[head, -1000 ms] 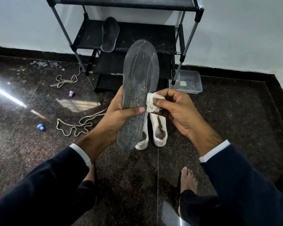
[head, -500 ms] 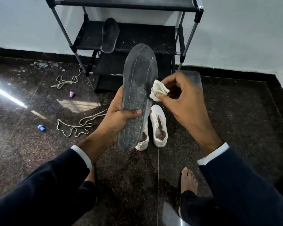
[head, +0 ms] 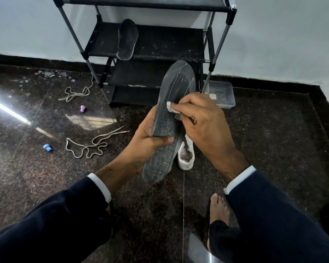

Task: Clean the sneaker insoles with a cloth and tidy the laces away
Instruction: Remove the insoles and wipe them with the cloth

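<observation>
From the head camera, the left hand point(head: 150, 141) is clamped around the middle of a grey insole point(head: 169, 122), thumb across its face, holding it up at a slant with the toe end toward one o'clock. The right hand point(head: 203, 122) is closed on a small white cloth point(head: 172, 108) — its fingertips press the wad against the upper half of the insole, so the two hands meet over the same piece. Behind the insole's heel end, a white sneaker point(head: 186, 157) stands on the dark floor point(head: 273, 139); whether its pair is beside it cannot be told, since the insole covers that spot. A second insole point(head: 127, 41) lies on a shelf of the black shoe rack point(head: 160, 44) at twelve o'clock. Two laces are loose on the floor: one lace point(head: 87, 147) at nine o'clock from the hands, another lace point(head: 75, 93) at ten o'clock near the rack's leg. A clear plastic tub point(head: 221, 95) sits at one o'clock beside the rack. To wipe well, I would judge, the left hand should brace the insole from behind so it does not flex away, while the cloth travels in long strokes from toe to heel with firm, even pressure — turning the wad to a fresh face as it soils. The part under the left thumb will need a change of grip.
</observation>
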Available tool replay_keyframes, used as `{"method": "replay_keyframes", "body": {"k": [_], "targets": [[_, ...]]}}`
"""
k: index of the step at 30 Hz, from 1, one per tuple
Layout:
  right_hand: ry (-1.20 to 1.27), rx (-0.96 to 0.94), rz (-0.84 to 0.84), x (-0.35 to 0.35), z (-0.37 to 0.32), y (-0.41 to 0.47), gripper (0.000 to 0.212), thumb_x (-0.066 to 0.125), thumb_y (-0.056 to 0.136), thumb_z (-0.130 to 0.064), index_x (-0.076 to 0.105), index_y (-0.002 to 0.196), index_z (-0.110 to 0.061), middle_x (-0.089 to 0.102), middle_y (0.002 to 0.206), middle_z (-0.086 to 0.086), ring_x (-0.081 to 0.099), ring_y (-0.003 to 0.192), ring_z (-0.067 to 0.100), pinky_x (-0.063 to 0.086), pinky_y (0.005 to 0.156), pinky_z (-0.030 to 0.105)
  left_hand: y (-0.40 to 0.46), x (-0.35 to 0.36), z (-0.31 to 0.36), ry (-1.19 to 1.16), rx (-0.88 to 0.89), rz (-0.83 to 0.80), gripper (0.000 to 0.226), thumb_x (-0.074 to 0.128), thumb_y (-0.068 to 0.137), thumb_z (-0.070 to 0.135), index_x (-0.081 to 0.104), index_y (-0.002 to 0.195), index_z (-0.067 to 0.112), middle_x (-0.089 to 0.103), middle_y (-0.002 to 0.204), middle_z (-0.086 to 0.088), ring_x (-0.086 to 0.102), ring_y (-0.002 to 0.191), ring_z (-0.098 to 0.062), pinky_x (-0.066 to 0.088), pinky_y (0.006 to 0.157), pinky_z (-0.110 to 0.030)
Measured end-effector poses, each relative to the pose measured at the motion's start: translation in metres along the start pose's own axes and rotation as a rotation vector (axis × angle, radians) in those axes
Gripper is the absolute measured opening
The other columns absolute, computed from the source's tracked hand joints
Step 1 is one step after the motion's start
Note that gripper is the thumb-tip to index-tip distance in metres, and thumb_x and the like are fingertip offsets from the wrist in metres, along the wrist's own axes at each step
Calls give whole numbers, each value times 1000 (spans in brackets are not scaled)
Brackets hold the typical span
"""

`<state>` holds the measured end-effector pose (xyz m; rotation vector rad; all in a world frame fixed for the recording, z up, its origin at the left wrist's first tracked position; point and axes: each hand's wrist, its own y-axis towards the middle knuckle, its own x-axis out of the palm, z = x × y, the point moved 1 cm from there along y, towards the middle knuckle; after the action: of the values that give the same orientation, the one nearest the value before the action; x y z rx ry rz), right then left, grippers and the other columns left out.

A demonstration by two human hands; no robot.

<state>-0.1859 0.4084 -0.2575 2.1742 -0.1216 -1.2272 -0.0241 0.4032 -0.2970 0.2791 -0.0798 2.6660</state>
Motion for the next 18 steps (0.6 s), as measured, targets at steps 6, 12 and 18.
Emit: {"method": "replay_keyframes", "body": {"k": [6,12,18], "targets": [[37,-145,-309,6,-7,-4,20,73,88,-7,77,106,-12,64,97,1,58,92,19,55,74,37,3,-11,5,-54,-32,33,65,57,76,-15,43,136,5,61,108,-9,63,102,-20,55,86,-32],[198,217,42,-20,10,6,20,76,87,-6,78,107,-9,73,95,4,63,79,2,53,72,14,0,-3,2,-45,-54,26,74,61,77,-13,38,144,9,61,119,-11,62,110,-23,54,90,-35],[150,160,80,-8,0,5,18,75,86,-3,78,104,-6,72,99,5,66,87,8,53,83,13,-3,9,1,-39,-24,-59,79,58,80,-17,28,151,3,54,123,-16,59,110,-22,55,91,-34]]}}
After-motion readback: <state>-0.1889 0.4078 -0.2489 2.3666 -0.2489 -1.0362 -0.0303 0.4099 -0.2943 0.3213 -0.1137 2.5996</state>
